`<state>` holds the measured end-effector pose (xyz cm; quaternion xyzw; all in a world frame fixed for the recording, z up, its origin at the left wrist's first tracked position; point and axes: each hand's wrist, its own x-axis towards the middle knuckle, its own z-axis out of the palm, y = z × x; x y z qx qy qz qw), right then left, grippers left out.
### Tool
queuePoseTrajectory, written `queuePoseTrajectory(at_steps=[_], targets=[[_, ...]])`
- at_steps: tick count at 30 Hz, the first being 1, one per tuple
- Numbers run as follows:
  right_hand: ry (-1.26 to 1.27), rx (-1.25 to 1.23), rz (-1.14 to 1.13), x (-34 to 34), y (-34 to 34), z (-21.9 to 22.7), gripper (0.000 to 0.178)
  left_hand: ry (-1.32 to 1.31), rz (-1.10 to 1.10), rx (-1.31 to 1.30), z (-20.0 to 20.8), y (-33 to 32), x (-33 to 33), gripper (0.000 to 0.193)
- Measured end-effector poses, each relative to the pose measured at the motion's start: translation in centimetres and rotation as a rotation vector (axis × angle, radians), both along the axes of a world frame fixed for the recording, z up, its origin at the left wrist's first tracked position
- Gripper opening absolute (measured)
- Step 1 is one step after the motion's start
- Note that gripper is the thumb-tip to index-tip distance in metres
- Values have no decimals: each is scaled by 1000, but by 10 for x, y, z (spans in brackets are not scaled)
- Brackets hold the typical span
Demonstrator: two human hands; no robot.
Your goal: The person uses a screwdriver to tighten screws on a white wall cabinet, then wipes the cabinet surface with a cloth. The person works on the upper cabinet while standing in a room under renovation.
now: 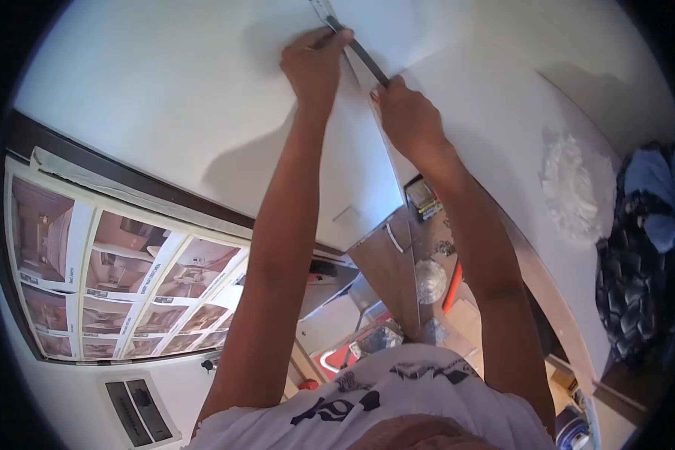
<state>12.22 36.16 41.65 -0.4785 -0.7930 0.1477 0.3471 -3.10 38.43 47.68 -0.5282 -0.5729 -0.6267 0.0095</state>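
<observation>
Both my arms reach up toward a seam between white panels. A slim dark bar (370, 63) slants between my hands; its exact kind does not show. At its upper end my left hand (313, 64) pinches it with closed fingers, beside a small metal fitting (321, 10) on the seam. Lower down on the right, my right hand (412, 120) is wrapped round the bar's other end. A small red bit (375, 96) shows next to that hand; whether it belongs to something in the grip I cannot tell.
Below hang a brown panel with a handle (386, 251) and a cluttered surface with an orange-red stick (452, 286) and a clear plastic bag (430, 281). A framed board of room pictures (127, 270) is at left. Another plastic bag (574, 180) and dark clothing (634, 270) are at right.
</observation>
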Motion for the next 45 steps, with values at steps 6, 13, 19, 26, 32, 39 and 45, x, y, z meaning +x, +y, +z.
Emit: queuePoseTrajectory(at_steps=[6, 13, 19, 26, 32, 39, 45], targets=[[4, -23, 41, 5, -1, 14, 33, -118, -165, -11, 5, 1, -8, 34], [-41, -75, 51, 14, -3, 20, 35, -173, -215, 49, -1, 7, -7, 35], [-53, -73, -3, 14, -12, 13, 35, -118, -165, 30, -6, -1, -2, 38], [-50, -70, -8, 10, -10, 7, 34, -69, -88, -9, -6, -8, 1, 42], [-1, -23, 87, 15, -7, 10, 33, -83, -111, -19, -8, 4, -11, 40], [-2, -103, 72, 22, -9, 12, 37, -191, -167, -31, 0, 3, -4, 39], [-48, -150, 47, 23, -18, 19, 38, -189, -164, 3, -8, -2, -2, 40]])
